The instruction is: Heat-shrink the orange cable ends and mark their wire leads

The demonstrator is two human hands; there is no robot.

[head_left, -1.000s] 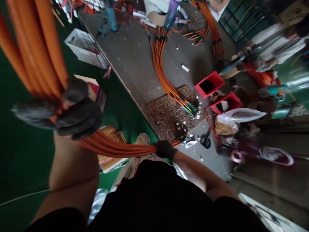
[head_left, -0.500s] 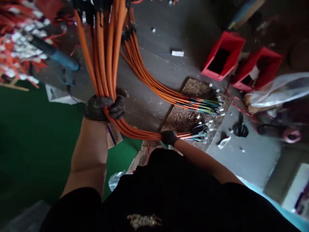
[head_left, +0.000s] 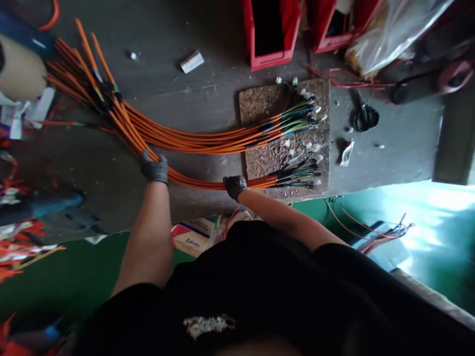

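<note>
Left hand (head_left: 155,168): gloved, closed over the near orange cable bundle (head_left: 196,182) where it bends away toward the table's left end.
Right hand (head_left: 235,186): gloved, grip closed on the same bundle further along, close to the table's near edge.
Bundle position: lying flat along the near edge of the table (head_left: 208,84); its stripped, multi-coloured wire ends (head_left: 300,175) rest on the brown board (head_left: 260,106).
Second bundle (head_left: 208,141): just behind the held one, its ends also on the board, well apart from both hands.
Risk, tangling: the two bundles converge at the left end, near the black ties (head_left: 107,94) (hard to tell which strand belongs where); a pull there could drag the far bundle along.
Risk, edge: the held bundle runs close to the near edge; a loose grip could let it slide off toward the green floor (head_left: 55,277).
Risk, wire ends: small white connectors (head_left: 313,110) lie scattered on the board and could be swept off by shifting cables.
Around: two red bins (head_left: 269,29) at the far edge, a plastic bag (head_left: 393,29) beside them, scissors (head_left: 365,117) right of the board.
In the way: nothing between the hands; the board's litter crowds the wire ends.
</note>
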